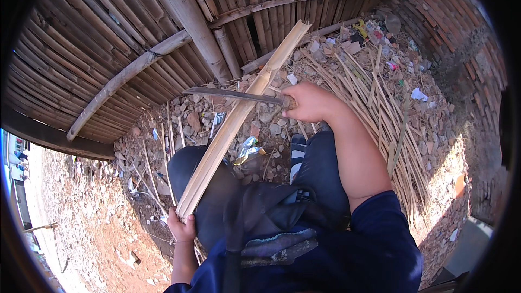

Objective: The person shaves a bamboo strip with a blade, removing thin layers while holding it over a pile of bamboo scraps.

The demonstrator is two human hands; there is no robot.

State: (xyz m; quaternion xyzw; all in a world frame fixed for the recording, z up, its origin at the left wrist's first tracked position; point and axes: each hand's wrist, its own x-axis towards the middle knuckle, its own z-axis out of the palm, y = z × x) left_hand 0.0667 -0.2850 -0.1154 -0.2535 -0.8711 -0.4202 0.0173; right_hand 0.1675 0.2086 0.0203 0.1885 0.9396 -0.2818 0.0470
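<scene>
My left hand (pixel 182 226) grips the near end of a long split bamboo piece (pixel 227 130), beside my left knee. The bamboo slants away up and to the right, its pale hollow inner face showing and a node partway along. In my right hand (pixel 309 102) is the handle of a machete (pixel 233 94), fingers closed round it. Its dark blade points left and lies across the bamboo below the node; whether it touches or hovers just above, I cannot tell.
A bamboo slat wall (pixel 108 49) with poles curves across the far left. Thin bamboo strips (pixel 380 114) lie heaped at my right. Rubble, litter and a shiny foil wrapper (pixel 249 151) cover the ground ahead. A brick wall (pixel 450 27) stands at the far right.
</scene>
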